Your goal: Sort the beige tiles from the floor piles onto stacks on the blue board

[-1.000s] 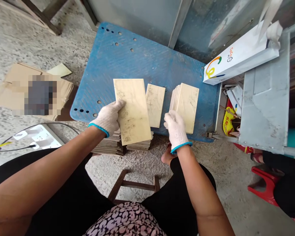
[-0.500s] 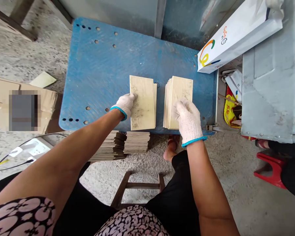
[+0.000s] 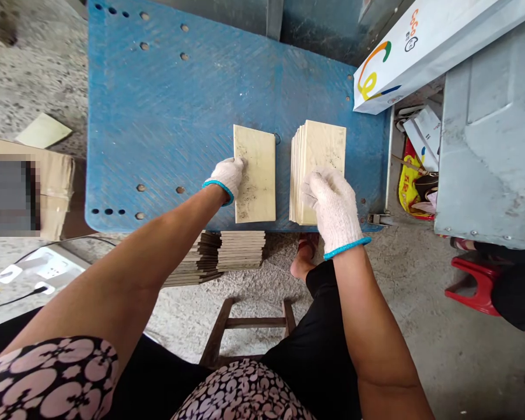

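My left hand [image 3: 227, 176], in a white knit glove with a blue cuff, grips the left edge of a thin pale board [image 3: 256, 175] with dark smudges, its thumb on the upper face. To the right stands a stack of similar thin boards [image 3: 326, 143], its layers fanned a little on the left side. My right hand [image 3: 332, 204], gloved the same way, rests over the near part of this stack with fingers bent against the top board. Its fingertips are partly hidden. A gap of blue tabletop separates the board from the stack.
The blue table [image 3: 179, 116] has holes near its corners. Below its front edge are more stacked boards [image 3: 240, 251]. A white paper bag [image 3: 398, 64] leans at the back right, beside a grey metal surface [image 3: 490, 151]. A power strip [image 3: 55, 262], a cardboard box [image 3: 55, 192] and a red stool [image 3: 472, 286] stand around.
The camera view has shifted, moving the table left and up in the picture. A second board edge that showed under the left board is now out of sight. Both hands keep nearly the same places.
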{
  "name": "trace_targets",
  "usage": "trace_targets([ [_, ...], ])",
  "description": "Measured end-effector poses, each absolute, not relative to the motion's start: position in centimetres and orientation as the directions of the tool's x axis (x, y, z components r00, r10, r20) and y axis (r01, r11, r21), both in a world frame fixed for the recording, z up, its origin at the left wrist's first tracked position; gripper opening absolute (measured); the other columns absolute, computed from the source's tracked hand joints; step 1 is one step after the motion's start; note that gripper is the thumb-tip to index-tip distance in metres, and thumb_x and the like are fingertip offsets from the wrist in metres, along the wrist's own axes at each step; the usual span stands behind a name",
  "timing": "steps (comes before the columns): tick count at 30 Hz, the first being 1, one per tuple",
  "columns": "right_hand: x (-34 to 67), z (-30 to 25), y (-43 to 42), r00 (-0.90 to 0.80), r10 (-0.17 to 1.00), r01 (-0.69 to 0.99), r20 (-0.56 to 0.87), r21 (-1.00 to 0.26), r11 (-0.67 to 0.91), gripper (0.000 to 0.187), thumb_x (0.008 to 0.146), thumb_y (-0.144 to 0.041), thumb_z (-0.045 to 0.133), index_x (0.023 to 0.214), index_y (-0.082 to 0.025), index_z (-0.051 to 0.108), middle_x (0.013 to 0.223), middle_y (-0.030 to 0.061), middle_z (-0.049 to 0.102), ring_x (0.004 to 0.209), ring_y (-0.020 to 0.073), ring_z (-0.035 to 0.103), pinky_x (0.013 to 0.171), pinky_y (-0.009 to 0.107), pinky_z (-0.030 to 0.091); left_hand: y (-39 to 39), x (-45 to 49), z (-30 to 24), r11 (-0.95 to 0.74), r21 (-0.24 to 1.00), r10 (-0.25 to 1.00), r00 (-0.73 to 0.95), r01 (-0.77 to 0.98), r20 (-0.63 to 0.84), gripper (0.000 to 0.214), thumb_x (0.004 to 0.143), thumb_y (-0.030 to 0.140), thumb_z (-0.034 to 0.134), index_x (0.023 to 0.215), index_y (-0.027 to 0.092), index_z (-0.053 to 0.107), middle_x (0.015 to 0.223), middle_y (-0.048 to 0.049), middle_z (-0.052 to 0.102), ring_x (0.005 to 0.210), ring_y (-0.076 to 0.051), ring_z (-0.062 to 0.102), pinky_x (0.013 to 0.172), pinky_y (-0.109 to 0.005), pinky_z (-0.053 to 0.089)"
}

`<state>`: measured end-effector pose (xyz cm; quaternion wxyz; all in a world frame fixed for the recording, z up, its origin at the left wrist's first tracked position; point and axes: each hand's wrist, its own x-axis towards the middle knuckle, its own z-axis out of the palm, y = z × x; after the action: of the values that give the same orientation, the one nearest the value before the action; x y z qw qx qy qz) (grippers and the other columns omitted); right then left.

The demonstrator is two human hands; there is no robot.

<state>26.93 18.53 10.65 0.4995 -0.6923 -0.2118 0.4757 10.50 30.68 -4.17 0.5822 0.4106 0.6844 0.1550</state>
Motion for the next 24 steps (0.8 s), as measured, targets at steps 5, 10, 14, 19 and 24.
trace_targets([
  [5, 26.9, 10.5, 18.5, 0.458, 0.759, -0.176, -0.463, -0.884, -0.433, 0.029, 0.077, -0.046, 0.065, 0.093, -0.022, 0.062, 0.087, 0.0019, 0.063, 0.090, 0.0163, 0.062, 0.079, 0.032, 0.054, 30.6, 10.7, -3.9, 0.618, 0.668, 0.738, -0.014, 0.414, -0.675, 0.031, 0.083, 0.039, 0.055, 0.103, 0.018, 0.064, 0.107, -0.0149, 0.064, 0.095, -0.029, 0.062, 0.080, -0.039, 0.050],
  [10, 26.9, 10.2, 18.6, 0.456, 0.758, -0.181, -0.467, -0.882, -0.435, 0.029, 0.077, -0.045, 0.065, 0.093, -0.021, 0.063, 0.088, 0.0019, 0.064, 0.090, 0.0161, 0.062, 0.080, 0.032, 0.054, 31.0, 10.6, -2.2, 0.435, 0.542, 0.783, -0.005, 0.719, -0.621, 0.034, 0.086, 0.046, 0.048, 0.092, 0.017, 0.064, 0.104, -0.0178, 0.066, 0.099, -0.035, 0.061, 0.088, -0.047, 0.047],
  [14, 27.1, 10.1, 18.6, 0.453, 0.760, -0.186, -0.465, -0.884, -0.429, 0.028, 0.077, -0.045, 0.065, 0.093, -0.021, 0.064, 0.088, 0.0016, 0.065, 0.089, 0.0158, 0.062, 0.079, 0.031, 0.054, 31.9, 10.3, -1.6, 0.228, 0.391, 0.796, 0.060, 0.892, -0.602, 0.041, 0.089, 0.050, 0.041, 0.084, 0.017, 0.064, 0.088, -0.0193, 0.067, 0.100, -0.038, 0.062, 0.089, -0.051, 0.046],
  [19, 27.1, 10.2, 18.5, 0.459, 0.759, -0.172, -0.462, -0.884, -0.434, 0.026, 0.077, -0.043, 0.064, 0.092, -0.021, 0.064, 0.090, 0.0020, 0.065, 0.090, 0.0162, 0.062, 0.080, 0.033, 0.054, 32.8, 10.2, -1.8, 0.035, 0.280, 0.786, 0.147, 0.959, -0.601, 0.047, 0.088, 0.054, 0.040, 0.082, 0.015, 0.065, 0.090, -0.0235, 0.066, 0.100, -0.041, 0.062, 0.086, -0.051, 0.048],
  [24, 27.1, 9.8, 18.4, 0.451, 0.767, -0.160, -0.457, -0.887, -0.434, 0.026, 0.078, -0.043, 0.064, 0.093, -0.021, 0.064, 0.091, 0.0028, 0.064, 0.096, 0.0187, 0.062, 0.082, 0.035, 0.054, 33.5, 10.6, -0.9, -0.088, 0.184, 0.799, 0.180, 0.979, -0.574, 0.046, 0.087, 0.051, 0.045, 0.082, 0.011, 0.067, 0.089, -0.0268, 0.065, 0.097, -0.046, 0.061, 0.082, -0.055, 0.048],
])
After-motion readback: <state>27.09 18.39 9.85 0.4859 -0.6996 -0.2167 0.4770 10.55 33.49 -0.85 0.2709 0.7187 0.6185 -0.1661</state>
